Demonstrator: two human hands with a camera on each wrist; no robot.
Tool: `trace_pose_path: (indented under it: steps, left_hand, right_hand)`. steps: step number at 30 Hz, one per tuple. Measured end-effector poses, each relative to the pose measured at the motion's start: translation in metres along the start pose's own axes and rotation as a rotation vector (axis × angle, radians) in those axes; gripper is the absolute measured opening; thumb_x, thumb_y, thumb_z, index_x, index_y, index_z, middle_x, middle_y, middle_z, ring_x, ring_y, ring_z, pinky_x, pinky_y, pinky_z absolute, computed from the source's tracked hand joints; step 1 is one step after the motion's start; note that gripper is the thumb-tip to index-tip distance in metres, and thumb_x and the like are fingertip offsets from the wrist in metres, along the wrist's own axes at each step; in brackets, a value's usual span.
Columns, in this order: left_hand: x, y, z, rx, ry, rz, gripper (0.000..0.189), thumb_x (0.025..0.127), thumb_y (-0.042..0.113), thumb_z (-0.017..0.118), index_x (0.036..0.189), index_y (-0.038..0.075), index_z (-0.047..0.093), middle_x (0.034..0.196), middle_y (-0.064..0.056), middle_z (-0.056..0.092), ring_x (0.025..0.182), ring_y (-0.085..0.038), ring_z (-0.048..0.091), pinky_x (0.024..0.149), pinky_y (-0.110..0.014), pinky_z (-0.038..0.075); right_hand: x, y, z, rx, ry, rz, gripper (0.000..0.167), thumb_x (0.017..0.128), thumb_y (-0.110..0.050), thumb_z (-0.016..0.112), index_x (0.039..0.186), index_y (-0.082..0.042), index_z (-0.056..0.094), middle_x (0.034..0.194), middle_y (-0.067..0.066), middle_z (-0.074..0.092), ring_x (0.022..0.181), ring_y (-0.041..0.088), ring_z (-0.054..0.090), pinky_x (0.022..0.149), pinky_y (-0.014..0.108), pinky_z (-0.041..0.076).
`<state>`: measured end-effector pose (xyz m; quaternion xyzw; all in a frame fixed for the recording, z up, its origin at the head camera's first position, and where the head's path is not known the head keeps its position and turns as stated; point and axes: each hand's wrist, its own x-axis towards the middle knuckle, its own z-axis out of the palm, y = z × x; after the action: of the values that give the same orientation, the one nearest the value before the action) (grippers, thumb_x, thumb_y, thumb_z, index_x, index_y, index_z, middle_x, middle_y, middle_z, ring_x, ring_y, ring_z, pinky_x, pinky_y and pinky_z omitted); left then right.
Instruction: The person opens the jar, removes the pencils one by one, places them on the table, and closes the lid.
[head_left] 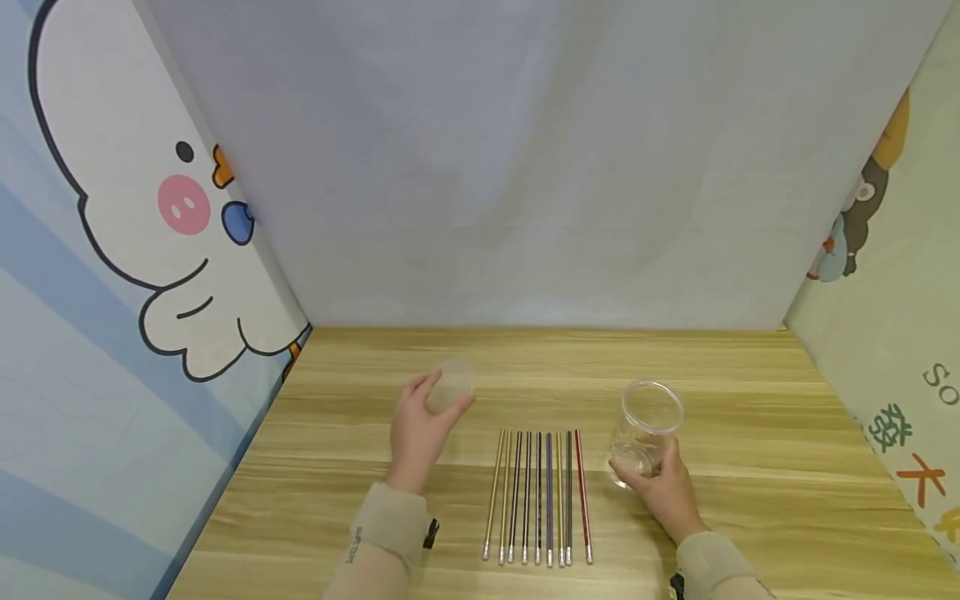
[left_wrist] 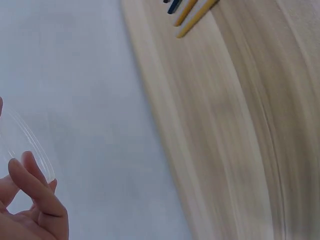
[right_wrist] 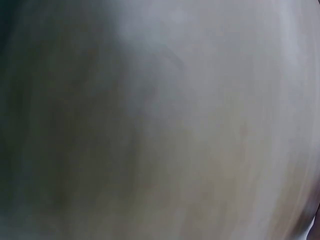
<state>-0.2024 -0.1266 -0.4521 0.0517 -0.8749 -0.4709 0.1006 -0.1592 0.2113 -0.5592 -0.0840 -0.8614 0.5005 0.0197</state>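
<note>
Between the thumb and fingers of my left hand (head_left: 418, 427) is a thin, clear round lid (head_left: 456, 382), held above the table. The left wrist view shows the lid's rim (left_wrist: 39, 146) edge-on, pinched by the fingertips. On the right, a clear, open-topped plastic jar (head_left: 634, 429) stands on the table, and my right hand (head_left: 669, 493) grips its lower part. A row of pencils (head_left: 538, 500) lies between the hands, dark, yellowish and red, with their pale ends toward me. The right wrist view is too blurred to make out.
The wood-grain table (head_left: 720, 367) ends at a plain pale wall (head_left: 480, 208) at the back. Side panels with cartoon prints close in the left and right. The red pencil lies slightly apart, nearest the jar.
</note>
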Motion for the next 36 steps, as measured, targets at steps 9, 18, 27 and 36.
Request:
trace_pose_path:
  steps: [9,18,27,36]
  left_hand:
    - [-0.007,0.019,0.007,-0.064,-0.008,0.057,0.072,0.081,0.042,0.081,0.14,0.012,0.056,0.143,-0.014,0.052,0.079,-0.019,0.058,0.071,-0.035,0.054]
    - [-0.012,0.039,0.019,-0.137,-0.042,0.088,0.073,0.079,0.045,0.081,0.14,0.014,0.057,0.144,-0.009,0.05,0.067,-0.011,0.052,0.058,-0.026,0.048]
    - [-0.015,0.057,0.03,-0.212,-0.1,0.104,0.075,0.079,0.048,0.08,0.142,0.016,0.055,0.144,-0.004,0.05,0.066,-0.012,0.05,0.057,-0.024,0.047]
    - [-0.023,0.074,0.05,-0.15,-0.171,0.183,0.072,0.08,0.046,0.08,0.141,0.015,0.056,0.143,-0.005,0.052,0.065,-0.007,0.05,0.056,-0.022,0.046]
  right_hand:
    - [-0.001,-0.001,0.0,-0.011,0.002,-0.003,0.087,0.084,-0.039,0.078,0.143,-0.003,0.026,0.143,0.029,0.047,0.13,0.047,0.047,0.108,0.063,0.035]
    - [-0.001,-0.001,0.0,-0.01,0.007,-0.011,0.086,0.084,-0.037,0.078,0.142,-0.002,0.027,0.144,0.027,0.046,0.13,0.046,0.047,0.108,0.062,0.035]
    - [-0.001,-0.002,-0.002,0.007,-0.01,-0.001,0.089,0.084,-0.038,0.079,0.145,-0.003,0.024,0.146,0.026,0.043,0.133,0.047,0.044,0.11,0.063,0.033]
    - [0.001,0.001,0.001,-0.003,0.008,-0.031,0.086,0.084,-0.038,0.079,0.142,-0.002,0.027,0.143,0.024,0.047,0.128,0.044,0.049,0.105,0.06,0.039]
